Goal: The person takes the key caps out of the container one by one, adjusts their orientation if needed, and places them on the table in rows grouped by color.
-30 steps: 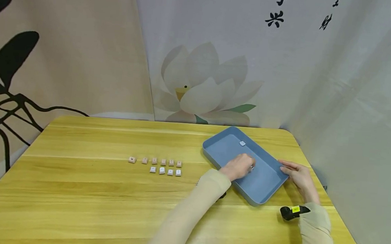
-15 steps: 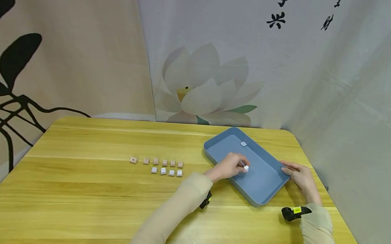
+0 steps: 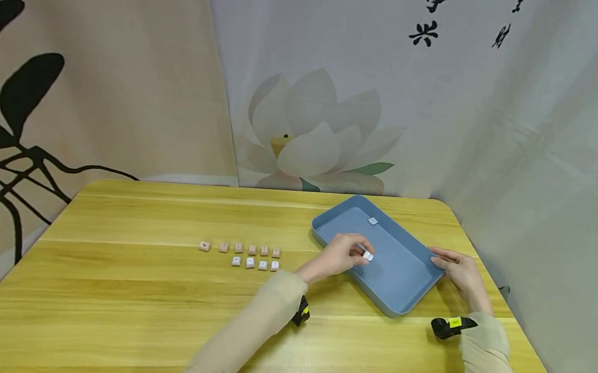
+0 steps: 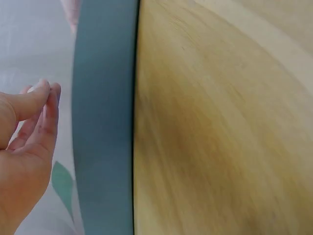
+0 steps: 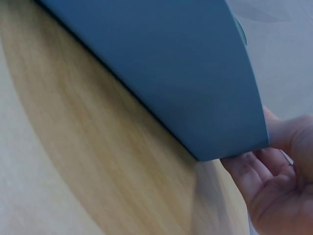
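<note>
My left hand (image 3: 342, 255) is over the near-left side of a blue rectangular tray (image 3: 402, 285), pinching a small white keycap (image 3: 368, 256) between thumb and fingertips. In the left wrist view this left hand (image 4: 29, 132) stands beyond the tray wall (image 4: 103, 117), and its fingers mostly hide the keycap. Another white keycap (image 3: 372, 221) lies in the far part of the tray. My right hand (image 3: 459, 275) grips the tray's right corner. The right wrist view has that right hand (image 5: 281, 181) with the thumb at the rim and fingers against the outside and underside.
Left of the tray on the wooden table (image 3: 127, 290) lie two rows of keycaps: several pinkish ones (image 3: 238, 248) behind and several white ones (image 3: 250, 263) in front. A printed curtain (image 3: 317, 94) hangs behind the table, and another cloth side (image 3: 557, 189) runs along the right.
My left hand has drawn back leftward from the tray's middle, and the keycap in its fingertips has come into view. The right hand keeps its hold on the tray corner.
</note>
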A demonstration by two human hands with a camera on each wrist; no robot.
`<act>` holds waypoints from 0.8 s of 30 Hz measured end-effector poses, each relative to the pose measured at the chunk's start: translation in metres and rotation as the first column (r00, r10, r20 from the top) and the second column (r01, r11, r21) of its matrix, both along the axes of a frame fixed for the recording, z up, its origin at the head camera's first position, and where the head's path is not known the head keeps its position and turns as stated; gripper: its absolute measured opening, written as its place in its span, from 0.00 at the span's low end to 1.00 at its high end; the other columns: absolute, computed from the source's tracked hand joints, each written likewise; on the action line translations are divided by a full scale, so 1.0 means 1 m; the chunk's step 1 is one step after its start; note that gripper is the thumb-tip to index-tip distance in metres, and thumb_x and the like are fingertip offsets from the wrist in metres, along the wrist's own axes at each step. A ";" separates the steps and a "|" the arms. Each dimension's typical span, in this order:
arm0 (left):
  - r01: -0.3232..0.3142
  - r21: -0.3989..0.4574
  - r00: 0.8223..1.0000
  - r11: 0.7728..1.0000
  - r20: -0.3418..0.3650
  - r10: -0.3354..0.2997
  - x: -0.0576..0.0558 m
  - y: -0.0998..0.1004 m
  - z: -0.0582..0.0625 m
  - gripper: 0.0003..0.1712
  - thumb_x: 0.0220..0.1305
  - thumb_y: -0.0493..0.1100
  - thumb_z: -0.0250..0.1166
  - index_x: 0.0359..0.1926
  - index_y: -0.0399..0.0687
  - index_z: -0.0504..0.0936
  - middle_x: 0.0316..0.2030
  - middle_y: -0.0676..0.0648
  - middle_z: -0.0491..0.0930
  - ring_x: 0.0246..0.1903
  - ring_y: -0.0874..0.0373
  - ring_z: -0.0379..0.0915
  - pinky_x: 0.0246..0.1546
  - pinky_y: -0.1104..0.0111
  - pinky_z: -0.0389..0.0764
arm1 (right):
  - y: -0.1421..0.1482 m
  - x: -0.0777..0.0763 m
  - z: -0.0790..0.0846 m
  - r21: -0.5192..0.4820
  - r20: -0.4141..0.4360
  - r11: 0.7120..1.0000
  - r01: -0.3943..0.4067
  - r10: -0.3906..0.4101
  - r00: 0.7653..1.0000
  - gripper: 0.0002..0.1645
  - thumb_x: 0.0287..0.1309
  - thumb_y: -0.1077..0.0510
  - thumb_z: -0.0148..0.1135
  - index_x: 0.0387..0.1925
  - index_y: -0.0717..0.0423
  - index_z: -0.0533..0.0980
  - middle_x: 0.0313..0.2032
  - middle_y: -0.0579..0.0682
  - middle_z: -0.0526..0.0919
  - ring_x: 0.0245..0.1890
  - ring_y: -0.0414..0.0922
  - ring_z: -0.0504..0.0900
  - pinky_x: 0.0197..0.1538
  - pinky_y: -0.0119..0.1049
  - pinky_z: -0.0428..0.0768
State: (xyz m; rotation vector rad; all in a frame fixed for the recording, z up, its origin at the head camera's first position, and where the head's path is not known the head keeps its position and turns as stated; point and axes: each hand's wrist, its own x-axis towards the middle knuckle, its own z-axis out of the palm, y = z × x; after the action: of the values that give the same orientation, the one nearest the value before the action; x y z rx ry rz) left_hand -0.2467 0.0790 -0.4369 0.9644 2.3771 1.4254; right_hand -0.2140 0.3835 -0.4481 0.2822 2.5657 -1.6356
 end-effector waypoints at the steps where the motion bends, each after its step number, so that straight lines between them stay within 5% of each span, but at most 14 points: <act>1: -0.004 0.012 1.000 1.000 -0.003 0.004 0.001 -0.003 0.001 0.13 0.59 0.34 0.65 0.46 0.39 0.82 0.47 0.45 0.80 0.45 0.56 0.81 0.40 0.80 0.79 | 0.000 0.000 0.000 -0.001 0.001 1.000 -0.001 0.001 1.000 0.27 0.65 0.56 0.56 0.64 0.59 0.69 0.36 0.17 0.74 0.19 0.32 0.63 0.23 0.32 0.66; 6: -0.010 0.042 0.999 0.999 -0.031 0.011 0.006 -0.017 0.006 0.15 0.63 0.37 0.63 0.51 0.43 0.82 0.49 0.46 0.80 0.47 0.55 0.80 0.41 0.80 0.79 | -0.001 0.001 0.001 0.030 0.012 1.000 -0.001 0.000 1.000 0.29 0.66 0.54 0.56 0.65 0.60 0.67 0.40 0.21 0.74 0.35 0.28 0.71 0.30 0.32 0.70; 9: -0.007 0.080 1.000 0.997 0.019 0.005 0.009 -0.025 0.008 0.17 0.66 0.38 0.59 0.55 0.45 0.78 0.50 0.46 0.80 0.47 0.54 0.80 0.42 0.74 0.81 | -0.002 0.001 0.000 0.051 0.022 0.999 0.004 -0.005 1.000 0.30 0.66 0.52 0.56 0.65 0.59 0.66 0.55 0.40 0.77 0.38 0.28 0.71 0.29 0.34 0.69; 13: -0.006 0.157 0.993 0.988 0.118 -0.012 0.014 -0.036 0.009 0.13 0.68 0.37 0.57 0.52 0.44 0.76 0.49 0.41 0.80 0.47 0.48 0.81 0.47 0.61 0.82 | -0.002 0.001 -0.001 0.067 0.029 0.998 0.001 -0.003 1.000 0.30 0.66 0.50 0.55 0.66 0.58 0.66 0.68 0.59 0.65 0.36 0.30 0.70 0.27 0.36 0.66; 18: -0.024 0.170 0.986 0.985 0.167 -0.005 0.020 -0.049 0.011 0.12 0.68 0.38 0.56 0.50 0.45 0.79 0.49 0.37 0.80 0.47 0.47 0.80 0.51 0.54 0.80 | 0.000 0.001 -0.002 0.048 0.021 0.999 0.002 -0.003 1.000 0.30 0.66 0.50 0.56 0.65 0.57 0.67 0.52 0.33 0.75 0.26 0.34 0.66 0.25 0.34 0.66; 20: -0.039 0.146 0.988 0.989 0.156 0.016 0.022 -0.053 0.012 0.12 0.67 0.39 0.58 0.50 0.46 0.80 0.48 0.38 0.80 0.45 0.50 0.80 0.48 0.59 0.81 | 0.000 0.001 -0.003 0.032 0.017 0.999 0.003 -0.003 1.000 0.29 0.65 0.51 0.57 0.65 0.57 0.67 0.45 0.24 0.72 0.24 0.34 0.65 0.24 0.34 0.66; 24: -0.063 0.089 0.995 0.994 0.087 0.056 0.026 -0.061 0.012 0.15 0.66 0.40 0.60 0.53 0.48 0.80 0.48 0.42 0.81 0.40 0.59 0.78 0.42 0.72 0.80 | 0.000 0.000 -0.003 0.019 0.007 1.000 0.004 -0.004 1.000 0.29 0.65 0.52 0.57 0.64 0.57 0.68 0.42 0.22 0.71 0.23 0.35 0.64 0.24 0.34 0.65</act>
State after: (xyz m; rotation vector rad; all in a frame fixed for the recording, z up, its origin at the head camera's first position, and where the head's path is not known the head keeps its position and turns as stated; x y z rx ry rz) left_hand -0.2209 0.0182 -0.4244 0.8433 2.3161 1.5769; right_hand -0.2137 0.3834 -0.4514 0.2938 2.5785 -1.6094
